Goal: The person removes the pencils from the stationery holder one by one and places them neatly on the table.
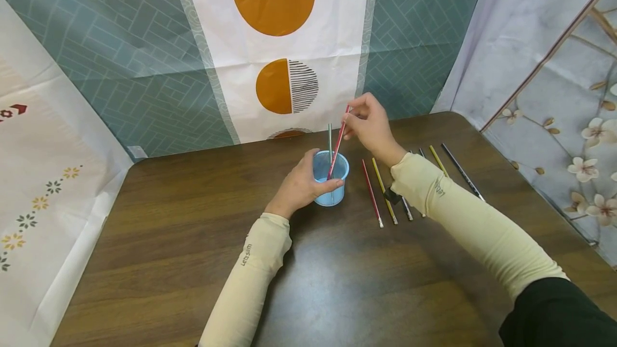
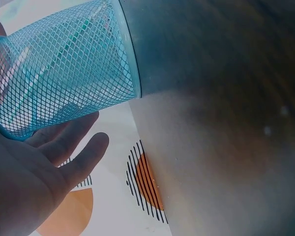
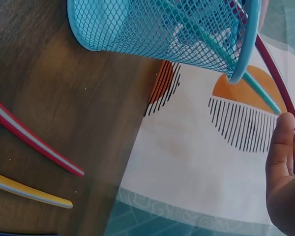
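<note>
A light blue mesh pencil cup [image 1: 330, 198] stands upright near the table's back edge. My left hand [image 1: 298, 183] holds it from the left, thumb across the near side by the rim; in the left wrist view its fingers [image 2: 81, 160] stretch past the mesh. Above the cup, my right hand [image 1: 372, 125] pinches a red pencil [image 1: 339, 142] near its upper end. That pencil slants, its lower part inside the cup. A green pencil [image 1: 330, 135] leans inside too, its top above the rim; the right wrist view shows this green pencil [image 3: 261, 93] beside the red one.
Right of the cup, several pencils lie in a row on the brown table [image 1: 183, 240], among them a red one [image 1: 372, 191], a yellow one [image 1: 383, 189] and a black one [image 1: 461, 170]. My right forearm covers part of the row. A patterned cloth [image 1: 332, 90] hangs behind the table.
</note>
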`<state>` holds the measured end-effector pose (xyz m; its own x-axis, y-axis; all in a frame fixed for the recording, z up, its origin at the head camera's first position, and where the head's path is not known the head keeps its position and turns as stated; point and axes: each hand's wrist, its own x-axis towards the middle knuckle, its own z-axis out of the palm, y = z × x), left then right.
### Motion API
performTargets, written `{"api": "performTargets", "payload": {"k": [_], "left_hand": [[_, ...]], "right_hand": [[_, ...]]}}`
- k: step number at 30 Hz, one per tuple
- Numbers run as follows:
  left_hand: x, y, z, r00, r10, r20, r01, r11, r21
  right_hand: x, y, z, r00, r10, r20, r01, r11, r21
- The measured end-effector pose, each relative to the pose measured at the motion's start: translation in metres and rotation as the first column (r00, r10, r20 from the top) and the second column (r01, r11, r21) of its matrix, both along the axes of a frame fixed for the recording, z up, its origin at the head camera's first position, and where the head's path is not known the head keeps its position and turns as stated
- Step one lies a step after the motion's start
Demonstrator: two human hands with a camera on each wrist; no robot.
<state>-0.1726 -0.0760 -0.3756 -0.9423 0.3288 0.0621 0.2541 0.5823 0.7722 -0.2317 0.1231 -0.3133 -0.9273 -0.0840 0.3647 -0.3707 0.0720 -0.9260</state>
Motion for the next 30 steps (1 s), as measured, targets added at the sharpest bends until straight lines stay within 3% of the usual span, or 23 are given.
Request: {"api": "performTargets", "payload": {"k": [12, 30], "left_hand": [[0.0, 0.002, 0.001, 1.0, 0.005, 0.013, -0.005, 1.0, -0.001], [0.0, 0.001, 0.001, 1.0, 0.008, 0.005, -0.008, 1.0, -0.02]], "right_hand": [[-0.004, 0.016, 0.005, 0.984, -0.047, 0.174, 0.088, 0.968, -0.235], [-0.01, 0.051, 0.018, 0.988, -0.093, 0.121, 0.125, 0.948, -0.294]]}}
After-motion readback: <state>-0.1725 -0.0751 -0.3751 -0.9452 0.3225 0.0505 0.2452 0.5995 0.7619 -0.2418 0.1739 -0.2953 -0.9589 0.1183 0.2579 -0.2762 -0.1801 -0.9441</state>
